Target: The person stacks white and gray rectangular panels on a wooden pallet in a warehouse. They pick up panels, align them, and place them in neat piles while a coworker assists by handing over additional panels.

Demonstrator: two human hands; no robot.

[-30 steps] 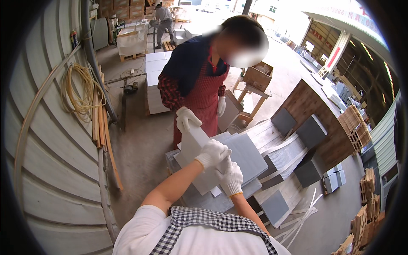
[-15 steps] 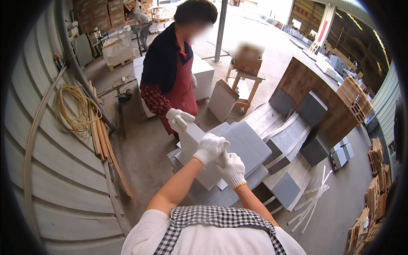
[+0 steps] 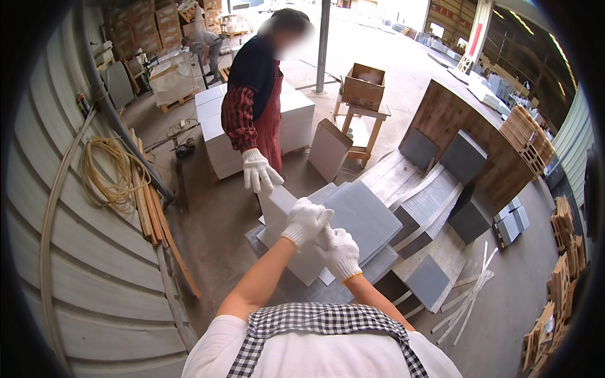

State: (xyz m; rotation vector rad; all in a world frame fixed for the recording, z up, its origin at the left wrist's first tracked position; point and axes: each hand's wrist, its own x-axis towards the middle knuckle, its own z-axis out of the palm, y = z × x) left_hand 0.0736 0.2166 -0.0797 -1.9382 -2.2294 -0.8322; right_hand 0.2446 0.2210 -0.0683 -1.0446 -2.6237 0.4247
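My left hand (image 3: 305, 222), in a white knit glove, is closed with the thumb side toward my right. Just below and right of it, my right hand (image 3: 340, 253), gloved the same way, is also closed, its fingertips close to the left hand. Whatever they grip is hidden. Both hands are over a pale slab (image 3: 275, 211) that leans on edge. A co-worker's gloved hand (image 3: 258, 171) spreads its fingers over the slab's far top end. Right of my hands lies a stack of flat grey slabs (image 3: 364, 214).
A wooden crate (image 3: 463, 135) holding strapped dark grey tiles (image 3: 425, 205) stands at the right. White strips (image 3: 467, 305) lie on the floor beside it. Beyond is a wooden stand (image 3: 362, 123) with a box. At left, a coiled hose (image 3: 104, 173) hangs by wooden planks (image 3: 148, 201).
The co-worker has straightened and turned, and their gloved hand has opened out over the slab's far end. My two hands stay close together and have barely moved.
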